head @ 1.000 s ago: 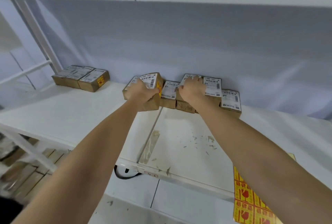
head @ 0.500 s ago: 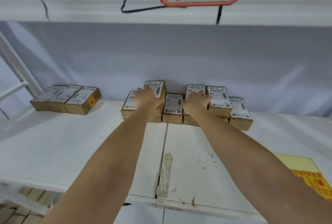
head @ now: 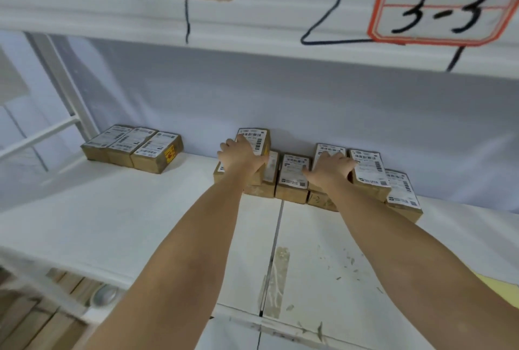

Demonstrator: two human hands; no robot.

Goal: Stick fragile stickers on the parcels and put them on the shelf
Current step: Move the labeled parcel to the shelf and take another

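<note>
- Two parcels are under the hands at the back of the white shelf (head: 112, 217): the raised parcel (head: 256, 142) on the left of the cluster, stacked on lower boxes, and the right parcel (head: 329, 153) a few boxes along.
- Each runs its long axis front to back, toward the grey backing sheet, in line with the forearm reaching to it.
- Left hand (head: 241, 156) lies on top of the raised parcel, fingers spread and only slightly bent over its near end; I judge it is pressing or steadying, not pinching.
- Right hand (head: 329, 171) lies flat on the right parcel, fingers fairly straight, thumb out toward the middle box (head: 293, 174).
- Both hands are equally near; any release means drawing straight back toward the person.
- Three more parcels (head: 132, 147) sit well apart to the left, one showing a yellow fragile sticker (head: 169, 152).
</note>
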